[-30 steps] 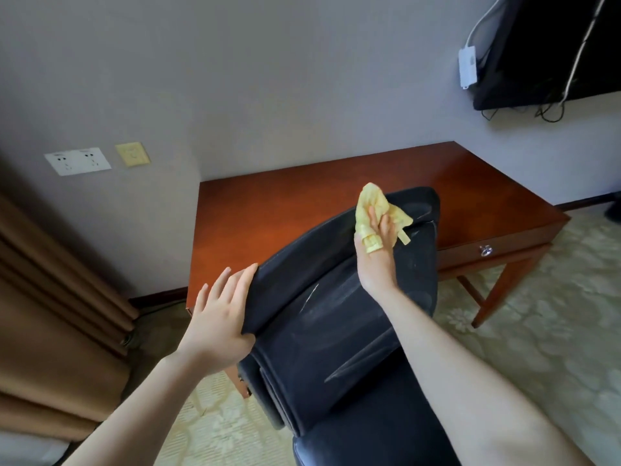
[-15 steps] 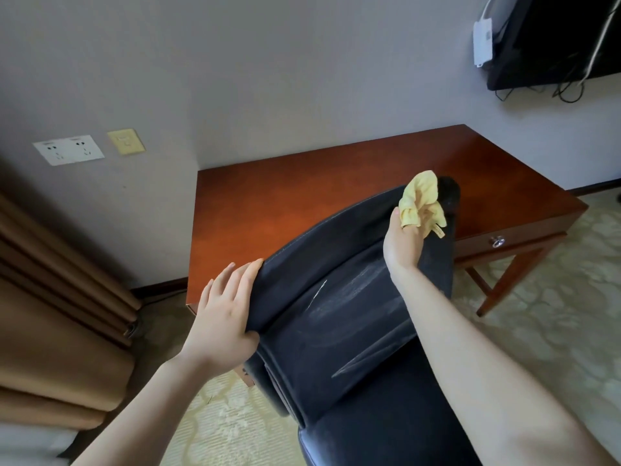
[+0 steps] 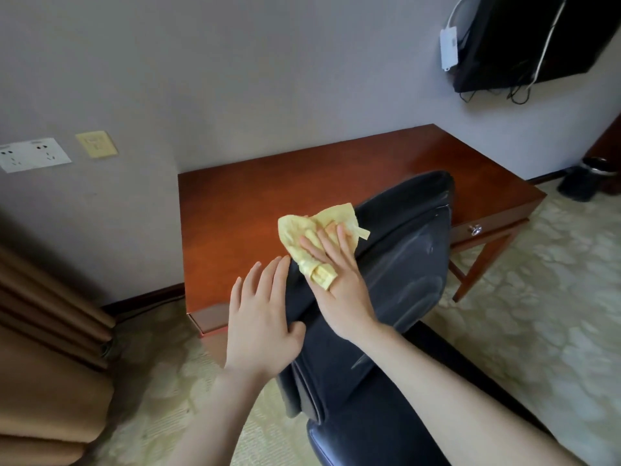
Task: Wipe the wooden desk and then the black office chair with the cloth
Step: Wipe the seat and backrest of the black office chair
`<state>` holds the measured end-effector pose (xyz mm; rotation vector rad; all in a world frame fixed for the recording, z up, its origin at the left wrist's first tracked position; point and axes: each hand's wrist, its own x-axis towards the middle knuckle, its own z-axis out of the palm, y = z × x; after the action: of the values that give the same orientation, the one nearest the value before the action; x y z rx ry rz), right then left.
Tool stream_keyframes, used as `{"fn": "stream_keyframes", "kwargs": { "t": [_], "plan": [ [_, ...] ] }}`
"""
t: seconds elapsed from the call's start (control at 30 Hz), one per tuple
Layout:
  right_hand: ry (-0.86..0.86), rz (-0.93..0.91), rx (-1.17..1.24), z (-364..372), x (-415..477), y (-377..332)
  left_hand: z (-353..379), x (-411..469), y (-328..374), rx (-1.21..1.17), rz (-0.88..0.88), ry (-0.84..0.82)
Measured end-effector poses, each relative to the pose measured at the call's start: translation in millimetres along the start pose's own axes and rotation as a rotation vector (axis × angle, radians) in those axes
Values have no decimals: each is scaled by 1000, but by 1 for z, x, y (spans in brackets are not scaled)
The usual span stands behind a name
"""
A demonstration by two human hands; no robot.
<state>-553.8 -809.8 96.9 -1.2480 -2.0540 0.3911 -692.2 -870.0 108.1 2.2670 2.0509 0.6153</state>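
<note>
R hand (image 3: 339, 290), fingers spread, presses crumpled yellow cloth (image 3: 299, 230) on glossy black chair (image 3: 410, 264); L hand (image 3: 262, 317) flat.

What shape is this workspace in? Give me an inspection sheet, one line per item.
Surface: wooden desk, glossy top, drawer knob on its front.
Job's things: yellow cloth lies on the top edge of the black office chair backrest, in front of the desk.
Clutter: nothing seen.
Hands: right hand presses the cloth with straight fingers, a fold over one finger; left hand rests flat on the backrest's left edge.
Cables: white cable and black cables hang at the wall-mounted TV, by a white box.
Surroundings: wall sockets, brown curtain, patterned carpet, dark bin.
</note>
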Motion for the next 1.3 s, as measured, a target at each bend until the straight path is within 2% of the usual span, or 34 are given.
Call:
{"fn": "stream_keyframes", "kwargs": {
  "t": [0.2, 0.43, 0.63, 0.8, 0.9, 1.07, 1.3],
  "plan": [
    [23, -119, -16, 1, -1, -10, 7, -2, -1, 19, -11, 51],
    [-127, -311, -384, -26, 16, 27, 7, 3, -1, 60, 8, 29],
    [-132, -204, -388, -46, 39, 60, 6, 14, 3, 93, -7, 14],
    [-111, -104, -316, -67, 59, 98, 8, 22, 15, 226, -53, 19],
    [-121, -115, -334, -77, 68, 116, 6, 29, 30, 320, -148, -11],
    [-238, -170, -368, -97, 75, 137, 11, 37, 66, 475, -366, -58],
    [-322, -118, -401, -130, 71, 174, 11, 41, 78, 282, -487, -136]
  ]
}}
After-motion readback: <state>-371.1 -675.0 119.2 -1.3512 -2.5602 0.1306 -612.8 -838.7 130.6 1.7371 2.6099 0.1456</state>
